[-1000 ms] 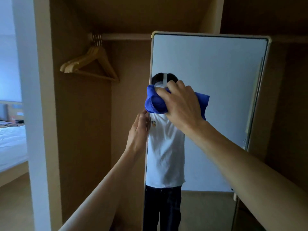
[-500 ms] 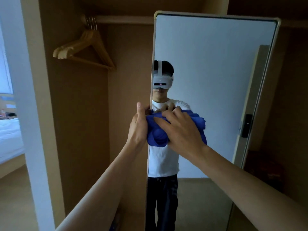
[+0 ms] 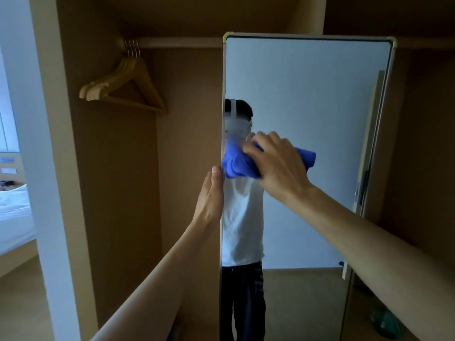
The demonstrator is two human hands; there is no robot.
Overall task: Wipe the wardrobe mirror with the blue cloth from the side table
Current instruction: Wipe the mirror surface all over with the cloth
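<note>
- The right hand point(image 3: 278, 166) curls its fingers over a bunched cloth point(image 3: 236, 164) and presses it flat against the mirror point(image 3: 307, 94).
- The left hand point(image 3: 210, 195) grips the mirror's left edge just below the cloth. Its thumb lies along the front, and its fingers are hidden behind.
- Count: one cloth, one mirror, two hands. One tight bunch of wooden hangers point(image 3: 123, 87) hangs on a rail point(image 3: 177, 42); four hooks seem to show.
- The cloth sits at about mid-height, and its left side reaches the mirror's left edge.
- Bare glass spreads above the cloth, to its right and below it, out to a pale frame with rounded top corners.
- Left of the mirror the wardrobe stands open, with the hangers high up and well apart from the hands.
- The cloth is deep blue, soft and crumpled into folds. One flap sticks out to the right of the hand.
- A bed point(image 3: 12, 212) with white sheets shows at the far left.
</note>
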